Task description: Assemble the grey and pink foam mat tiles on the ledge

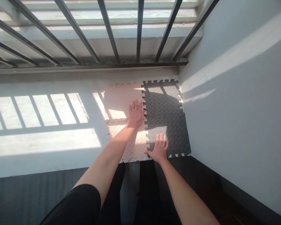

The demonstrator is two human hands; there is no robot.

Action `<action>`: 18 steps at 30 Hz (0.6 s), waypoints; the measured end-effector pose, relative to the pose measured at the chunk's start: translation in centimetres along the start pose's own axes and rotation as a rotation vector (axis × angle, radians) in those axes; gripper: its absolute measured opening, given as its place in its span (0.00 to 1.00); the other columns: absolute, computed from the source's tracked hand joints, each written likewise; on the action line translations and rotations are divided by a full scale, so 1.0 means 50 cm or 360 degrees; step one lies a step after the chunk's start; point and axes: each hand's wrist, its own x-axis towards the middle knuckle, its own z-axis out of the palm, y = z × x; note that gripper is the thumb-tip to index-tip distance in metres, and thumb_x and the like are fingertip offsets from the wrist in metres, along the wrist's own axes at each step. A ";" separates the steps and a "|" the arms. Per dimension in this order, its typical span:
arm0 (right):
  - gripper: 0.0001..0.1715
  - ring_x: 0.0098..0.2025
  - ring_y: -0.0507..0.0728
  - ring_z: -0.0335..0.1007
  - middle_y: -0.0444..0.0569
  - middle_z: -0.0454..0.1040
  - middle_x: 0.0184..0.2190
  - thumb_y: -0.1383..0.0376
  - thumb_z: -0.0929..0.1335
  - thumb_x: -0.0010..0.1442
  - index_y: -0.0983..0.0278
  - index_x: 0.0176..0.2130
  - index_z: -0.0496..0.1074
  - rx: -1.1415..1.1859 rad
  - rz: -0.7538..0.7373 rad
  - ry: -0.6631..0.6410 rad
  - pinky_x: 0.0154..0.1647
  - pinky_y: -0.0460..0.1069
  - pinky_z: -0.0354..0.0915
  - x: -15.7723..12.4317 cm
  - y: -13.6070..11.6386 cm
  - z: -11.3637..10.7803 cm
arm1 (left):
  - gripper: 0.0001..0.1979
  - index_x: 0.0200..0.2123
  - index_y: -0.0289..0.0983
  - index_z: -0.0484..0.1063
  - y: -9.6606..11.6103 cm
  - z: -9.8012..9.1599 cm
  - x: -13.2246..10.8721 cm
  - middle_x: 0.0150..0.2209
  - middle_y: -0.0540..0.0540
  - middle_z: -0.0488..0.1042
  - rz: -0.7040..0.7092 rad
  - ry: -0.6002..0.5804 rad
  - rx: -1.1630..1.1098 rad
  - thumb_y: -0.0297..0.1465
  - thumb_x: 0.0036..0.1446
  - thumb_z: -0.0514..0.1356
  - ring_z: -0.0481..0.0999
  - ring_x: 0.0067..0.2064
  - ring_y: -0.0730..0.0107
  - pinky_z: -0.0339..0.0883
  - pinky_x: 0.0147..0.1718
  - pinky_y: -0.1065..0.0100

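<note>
- Pressing down with our open left hand [135, 114], we keep the palm flat and the fingers spread on a pale pink ridged foam tile [118, 100]. Nothing is clenched or grasped; the flat hand seems placed to pin the tile to the floor near its edge.
- Our open right hand [159, 149] lies just as flat on a dark grey ridged foam tile [165, 106], thumb stretched toward the joint. With a hand on each side, we appear to be steadying both colours at once.
- Between our hands, the two tiles lie side by side, their puzzle-cut teeth [144, 106] meeting along a seam. That toothed shape looks made for interlocking.
- Under the foam is a pale concrete balcony floor [49, 142]. The dark grey side sits beside a smooth grey wall [236, 109], which seems to give the layout a straight edge to follow.
- Ahead of us, dark steel railing bars [107, 31] stand beyond a low concrete ledge [84, 72], and sunlight through them stripes the floor.
- Nearest our body are our black shorts [77, 203], above a dark floor strip [37, 195].
</note>
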 end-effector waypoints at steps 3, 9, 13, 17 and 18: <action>0.81 0.83 0.81 0.17 0.69 0.30 0.84 0.26 0.69 0.56 0.73 0.81 0.40 0.0012 -0.0008 -0.0011 0.79 0.77 0.26 -0.001 -0.001 -0.002 | 0.35 0.82 0.40 0.53 -0.011 0.007 0.001 0.83 0.38 0.46 0.0048 -0.0035 0.0053 0.41 0.76 0.47 0.39 0.84 0.43 0.34 0.79 0.34; 0.80 0.83 0.80 0.16 0.68 0.28 0.84 0.28 0.70 0.57 0.73 0.82 0.39 0.0021 0.0015 -0.0085 0.80 0.76 0.25 -0.003 -0.007 -0.013 | 0.32 0.80 0.44 0.60 -0.021 -0.015 -0.012 0.83 0.42 0.45 0.0179 -0.0135 0.0127 0.41 0.77 0.45 0.37 0.84 0.42 0.32 0.79 0.34; 0.80 0.83 0.80 0.16 0.67 0.28 0.84 0.29 0.71 0.57 0.72 0.82 0.39 0.0010 0.0015 -0.0084 0.80 0.76 0.24 -0.004 -0.009 -0.014 | 0.31 0.79 0.47 0.60 -0.030 -0.017 -0.016 0.83 0.44 0.47 0.0284 -0.0194 0.0177 0.43 0.78 0.47 0.35 0.84 0.41 0.30 0.79 0.32; 0.80 0.83 0.80 0.16 0.67 0.27 0.84 0.31 0.73 0.56 0.72 0.82 0.39 0.0003 0.0015 -0.0078 0.80 0.76 0.25 -0.004 -0.009 -0.011 | 0.32 0.79 0.45 0.60 -0.046 -0.016 -0.019 0.83 0.42 0.48 0.0443 -0.0265 0.0209 0.43 0.77 0.49 0.37 0.84 0.43 0.31 0.79 0.34; 0.80 0.83 0.80 0.16 0.68 0.27 0.84 0.32 0.73 0.56 0.72 0.82 0.39 0.0002 0.0015 -0.0077 0.80 0.76 0.25 -0.004 -0.009 -0.011 | 0.32 0.79 0.43 0.60 -0.050 -0.016 -0.019 0.83 0.41 0.48 0.0492 -0.0283 0.0219 0.43 0.77 0.48 0.38 0.84 0.44 0.31 0.79 0.34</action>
